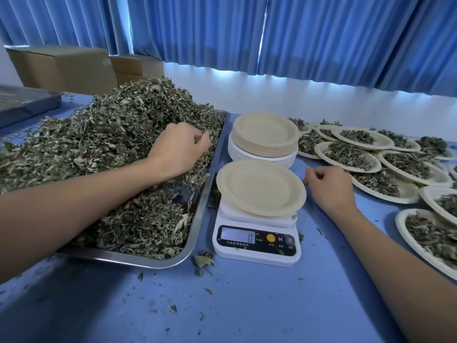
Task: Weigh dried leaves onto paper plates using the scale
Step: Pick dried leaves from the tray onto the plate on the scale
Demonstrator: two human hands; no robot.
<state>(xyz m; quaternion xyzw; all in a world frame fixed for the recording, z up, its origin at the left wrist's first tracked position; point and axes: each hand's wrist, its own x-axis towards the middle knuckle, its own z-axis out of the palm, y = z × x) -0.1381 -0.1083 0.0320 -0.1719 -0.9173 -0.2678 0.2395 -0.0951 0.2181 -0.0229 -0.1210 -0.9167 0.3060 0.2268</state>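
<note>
The fingers (pixel 201 142) of your left hand (pixel 178 149) are curling into the dried leaves (pixel 111 134) and closing on a clump, in the steel tray (pixel 197 233) left of the scale (pixel 257 240). The fingers (pixel 312 175) of your right hand (pixel 329 186) are hanging loosely curled and holding nothing, just right of the empty plate (pixel 259 186) that is sitting on the scale. Whether they are touching its rim cannot be told. The display is reading 0, so the plate looks tared.

Take a modest clump and carry it low across the gap to the scale. Loosen it over the plate's middle, then top up in small pinches while watching the display. Avoid resting the right hand on the rim, which would likely falsify the reading.

Behind the scale a stack of spare plates (pixel 265 134) is waiting. Right of the scale, filled plates (pixel 351 157) are overlapping on the tabletop (pixel 247 305).
</note>
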